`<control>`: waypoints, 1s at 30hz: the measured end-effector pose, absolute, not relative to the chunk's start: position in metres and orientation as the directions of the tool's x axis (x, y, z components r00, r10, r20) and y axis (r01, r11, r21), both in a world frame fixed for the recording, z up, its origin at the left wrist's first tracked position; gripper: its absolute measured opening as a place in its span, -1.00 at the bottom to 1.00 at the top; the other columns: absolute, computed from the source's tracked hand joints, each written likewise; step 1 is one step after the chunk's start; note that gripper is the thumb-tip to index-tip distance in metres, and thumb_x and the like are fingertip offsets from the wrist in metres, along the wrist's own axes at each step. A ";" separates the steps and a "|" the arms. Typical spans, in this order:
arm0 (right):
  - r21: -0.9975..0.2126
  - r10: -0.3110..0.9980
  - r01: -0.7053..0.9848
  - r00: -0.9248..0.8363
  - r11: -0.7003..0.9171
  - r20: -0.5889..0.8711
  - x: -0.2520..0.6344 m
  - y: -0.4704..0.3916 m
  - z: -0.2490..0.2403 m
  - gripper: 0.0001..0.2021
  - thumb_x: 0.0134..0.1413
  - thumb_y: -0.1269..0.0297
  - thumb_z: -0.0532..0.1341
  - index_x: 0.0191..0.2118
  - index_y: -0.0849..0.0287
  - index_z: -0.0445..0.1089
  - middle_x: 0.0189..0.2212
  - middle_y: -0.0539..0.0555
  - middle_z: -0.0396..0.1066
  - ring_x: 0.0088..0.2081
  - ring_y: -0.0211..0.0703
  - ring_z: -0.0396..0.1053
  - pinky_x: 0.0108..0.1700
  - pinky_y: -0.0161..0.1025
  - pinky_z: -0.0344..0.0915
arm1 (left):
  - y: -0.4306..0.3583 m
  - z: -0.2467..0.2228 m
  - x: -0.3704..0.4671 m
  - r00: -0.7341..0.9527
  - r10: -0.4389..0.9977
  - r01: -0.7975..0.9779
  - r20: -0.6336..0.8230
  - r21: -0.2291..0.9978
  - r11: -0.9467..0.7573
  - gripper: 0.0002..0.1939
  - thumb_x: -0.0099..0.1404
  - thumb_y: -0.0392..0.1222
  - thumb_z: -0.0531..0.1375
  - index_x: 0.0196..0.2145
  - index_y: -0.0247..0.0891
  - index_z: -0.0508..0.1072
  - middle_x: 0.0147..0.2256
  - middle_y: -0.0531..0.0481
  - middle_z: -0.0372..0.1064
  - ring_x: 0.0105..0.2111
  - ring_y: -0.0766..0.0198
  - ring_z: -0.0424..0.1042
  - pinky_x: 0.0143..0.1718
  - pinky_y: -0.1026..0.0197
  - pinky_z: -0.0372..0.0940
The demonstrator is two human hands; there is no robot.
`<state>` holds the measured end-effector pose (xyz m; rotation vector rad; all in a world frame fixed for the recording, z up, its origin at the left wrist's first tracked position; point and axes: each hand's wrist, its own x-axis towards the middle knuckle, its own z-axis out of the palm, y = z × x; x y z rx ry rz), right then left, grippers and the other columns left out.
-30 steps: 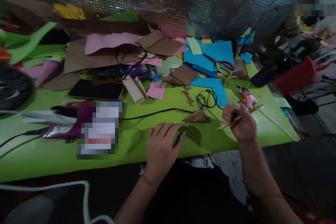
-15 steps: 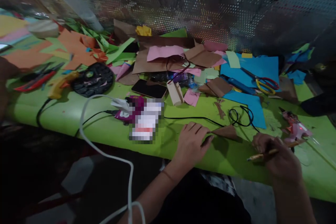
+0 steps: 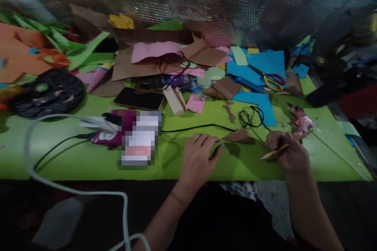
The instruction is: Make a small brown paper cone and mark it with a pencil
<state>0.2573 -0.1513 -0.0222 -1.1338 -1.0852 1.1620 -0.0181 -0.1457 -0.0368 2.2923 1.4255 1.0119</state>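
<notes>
My left hand point(image 3: 200, 157) lies palm down near the front edge of the green tabletop point(image 3: 224, 170), its fingers loosely bent and thumb apart. Close to its fingertips a small brown paper cone point(image 3: 239, 136) rests on its side; I cannot tell whether they touch. My right hand point(image 3: 290, 151) is closed around a golden-brown pen point(image 3: 273, 153), whose metal tip points left over the table. Behind both hands runs a thin black cable point(image 3: 249, 125) with a loop. Just beyond my right hand is a pinkish object point(image 3: 303, 123) with a small red light.
Scissors point(image 3: 271, 78) and a blue cutter point(image 3: 246, 83) lie on blue paper point(image 3: 266, 110). A dark phone point(image 3: 139, 99), a beige folded piece point(image 3: 175, 100), a purple tissue pack point(image 3: 118, 125) and a blurred-out screen point(image 3: 140, 137) are to the left. A white cable point(image 3: 88, 193) hangs over the front edge.
The view has turned to the right, so the things appear further left. Both hands keep nearly the same place on the table, and the pen stays in my right hand.
</notes>
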 end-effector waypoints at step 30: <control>-0.997 0.989 0.007 0.126 -0.076 -0.074 0.265 -0.156 -0.023 -0.55 0.11 -0.06 0.14 -0.69 0.05 0.38 -0.67 0.13 0.11 -0.51 0.01 0.15 -0.46 -0.02 0.04 | -0.148 -0.033 -0.017 0.324 0.915 0.680 0.239 0.613 -0.401 -0.74 0.35 -0.10 0.24 -0.04 -0.19 0.41 -0.16 -0.06 0.49 -0.14 0.05 0.39 -0.14 -0.03 0.29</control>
